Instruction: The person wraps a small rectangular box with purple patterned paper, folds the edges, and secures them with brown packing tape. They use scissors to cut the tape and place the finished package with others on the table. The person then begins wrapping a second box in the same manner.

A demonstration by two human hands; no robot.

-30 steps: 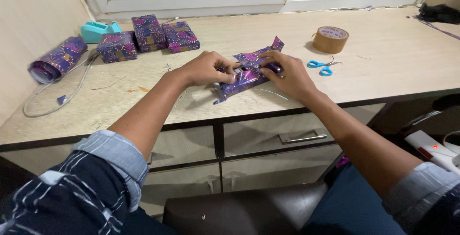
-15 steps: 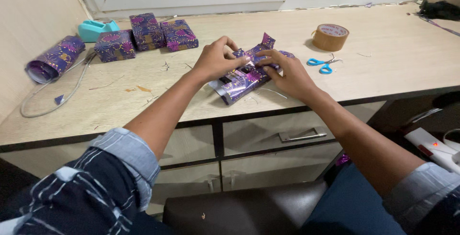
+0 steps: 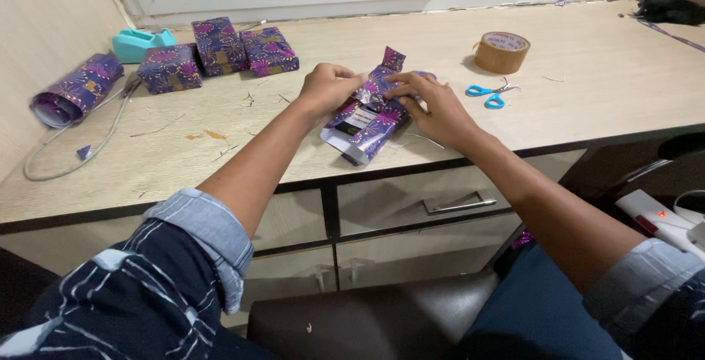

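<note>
Your left hand [image 3: 328, 88] and right hand [image 3: 429, 106] both pinch purple wrapping paper [image 3: 382, 84] around a small box [image 3: 358, 126], wrists resting near the desk [image 3: 587, 88] edge.

Even, soft indoor light, faint shadows, sharp focus, slight wide-angle edge stretch.

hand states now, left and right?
Left hand: closed, pinching wrapping paper on the half-wrapped box.
Right hand: fingers pressing the same box's paper; full grip unclear.
</note>
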